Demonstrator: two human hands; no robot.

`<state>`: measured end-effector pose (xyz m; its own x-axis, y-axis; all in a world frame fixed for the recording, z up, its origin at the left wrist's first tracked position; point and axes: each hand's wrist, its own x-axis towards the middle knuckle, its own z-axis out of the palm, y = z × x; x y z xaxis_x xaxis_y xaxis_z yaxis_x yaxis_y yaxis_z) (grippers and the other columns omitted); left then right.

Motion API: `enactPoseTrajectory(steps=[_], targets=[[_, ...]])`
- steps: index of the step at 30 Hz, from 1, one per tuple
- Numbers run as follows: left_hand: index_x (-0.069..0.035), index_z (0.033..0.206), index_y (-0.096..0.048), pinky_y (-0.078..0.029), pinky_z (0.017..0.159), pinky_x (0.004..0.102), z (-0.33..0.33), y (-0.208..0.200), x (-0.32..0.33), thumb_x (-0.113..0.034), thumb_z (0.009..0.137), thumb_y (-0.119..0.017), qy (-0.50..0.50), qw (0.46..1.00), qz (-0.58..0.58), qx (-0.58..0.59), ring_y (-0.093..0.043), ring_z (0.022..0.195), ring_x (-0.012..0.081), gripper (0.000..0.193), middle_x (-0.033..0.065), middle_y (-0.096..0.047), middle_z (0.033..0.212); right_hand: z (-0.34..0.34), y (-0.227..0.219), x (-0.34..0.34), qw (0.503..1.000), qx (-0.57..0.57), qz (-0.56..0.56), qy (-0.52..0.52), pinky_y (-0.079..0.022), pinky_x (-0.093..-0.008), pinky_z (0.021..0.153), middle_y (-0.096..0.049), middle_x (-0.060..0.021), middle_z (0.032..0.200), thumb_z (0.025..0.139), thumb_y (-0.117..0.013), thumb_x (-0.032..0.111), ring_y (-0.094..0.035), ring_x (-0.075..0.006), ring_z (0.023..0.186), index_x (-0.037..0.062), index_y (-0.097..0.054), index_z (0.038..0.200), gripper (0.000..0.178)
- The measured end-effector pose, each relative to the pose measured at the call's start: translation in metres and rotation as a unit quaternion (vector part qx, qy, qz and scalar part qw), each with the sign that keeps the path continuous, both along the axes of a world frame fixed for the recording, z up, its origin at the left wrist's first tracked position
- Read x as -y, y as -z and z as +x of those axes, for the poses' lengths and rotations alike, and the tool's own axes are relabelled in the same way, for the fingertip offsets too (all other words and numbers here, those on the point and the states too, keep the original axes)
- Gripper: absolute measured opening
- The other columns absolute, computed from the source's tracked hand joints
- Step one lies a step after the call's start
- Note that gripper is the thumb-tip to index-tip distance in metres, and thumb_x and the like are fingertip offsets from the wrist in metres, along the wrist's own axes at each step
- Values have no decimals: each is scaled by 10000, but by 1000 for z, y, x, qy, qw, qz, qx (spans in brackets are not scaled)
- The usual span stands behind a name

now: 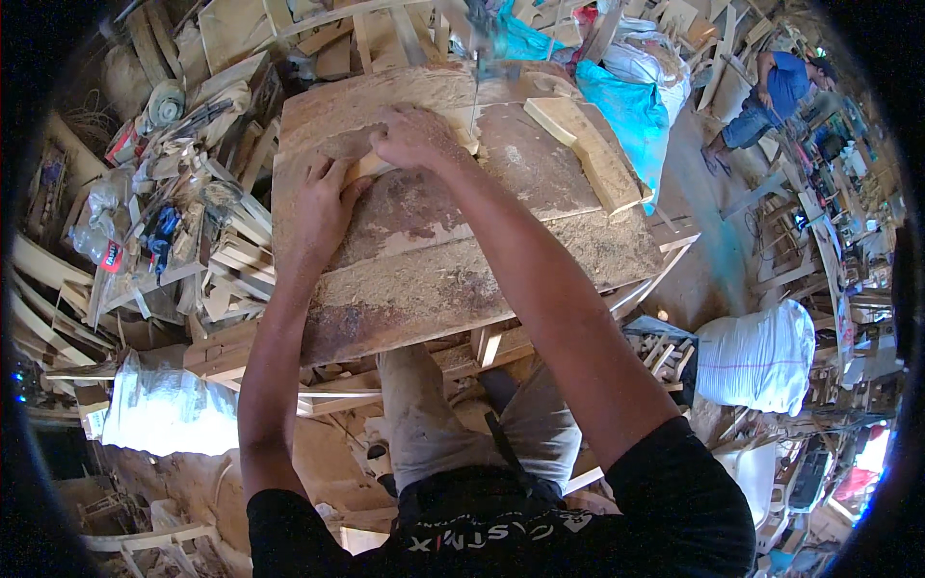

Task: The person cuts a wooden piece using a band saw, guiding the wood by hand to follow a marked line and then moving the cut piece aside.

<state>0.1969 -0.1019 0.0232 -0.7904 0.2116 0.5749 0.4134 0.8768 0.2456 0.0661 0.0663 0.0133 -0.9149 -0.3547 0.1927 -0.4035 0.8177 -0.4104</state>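
Observation:
A pale wooden piece (462,135) lies on a sawdust-covered saw table (462,279), pushed against a thin vertical saw blade (474,91). My left hand (323,207) presses flat on the near left end of the piece. My right hand (414,135) grips its top close to the blade. Both hands hide most of the piece.
A thick pale wood block (588,149) rests on the table's right side. Stacked wood offcuts and tools (193,222) crowd the left. Blue plastic sheeting (626,106) hangs behind. A white sack (756,352) sits at right. Another person in a blue shirt (771,91) bends at the far right.

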Motion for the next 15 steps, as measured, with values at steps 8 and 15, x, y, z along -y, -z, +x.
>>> enactPoseTrajectory(steps=[8, 15], targets=[[-15, 1210, -676, -493, 939, 523, -1, 1, 0, -265, 941, -735, -11, 1000, 8, 21, -591, 1102, 471, 372, 250, -652, 1166, 3, -5, 0, 1000, 13, 2, -8, -403, -482, 1184, -500, -191, 1560, 967, -501, 438, -503, -393, 1409, 118, -506, 1523, 642], [-5, 1217, -670, -497, 949, 521, -2, 6, 2, -257, 939, -742, -23, 999, 15, 34, -589, 1125, 475, 382, 256, -655, 1177, 2, -6, 1, 1000, 17, 0, -11, -395, -496, 1188, -495, -216, 1555, 968, -493, 439, -496, -405, 1412, 98, -497, 1525, 653]])
